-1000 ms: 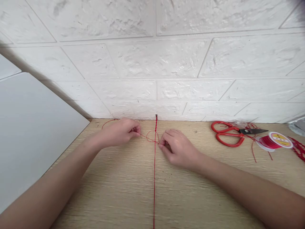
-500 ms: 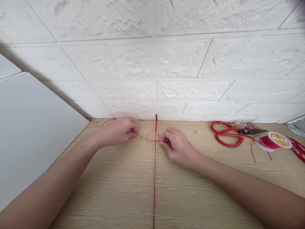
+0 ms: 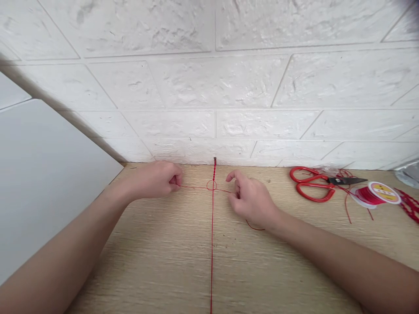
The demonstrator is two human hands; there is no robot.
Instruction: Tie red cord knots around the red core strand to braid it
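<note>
A taut red cord point(image 3: 212, 244) runs from a small dark fastening point(image 3: 215, 158) at the wall's foot toward me. Its top part is a short knotted red braid point(image 3: 214, 172). Just below the braid, a thin red thread forms a small loop point(image 3: 211, 185) around the cord. My left hand point(image 3: 160, 179) pinches one thread end left of the loop. On the other side my right hand point(image 3: 250, 194) has its fingers curled on the other end, index finger raised. A loose bit of thread point(image 3: 254, 226) shows below the right hand.
Red-handled scissors point(image 3: 316, 184) lie on the wooden table at the right. Beside them are a spool of red thread point(image 3: 376, 195), loose red cord pieces and a red braided piece point(image 3: 407, 204). A white panel point(image 3: 55, 174) stands at the left; a white brick-pattern wall point(image 3: 183, 83) closes the back.
Both hands have moved apart, drawing the thread ends outward. The loop around the cord has become smaller. My right index finger has lifted, and a thread tail now shows under the right hand.
</note>
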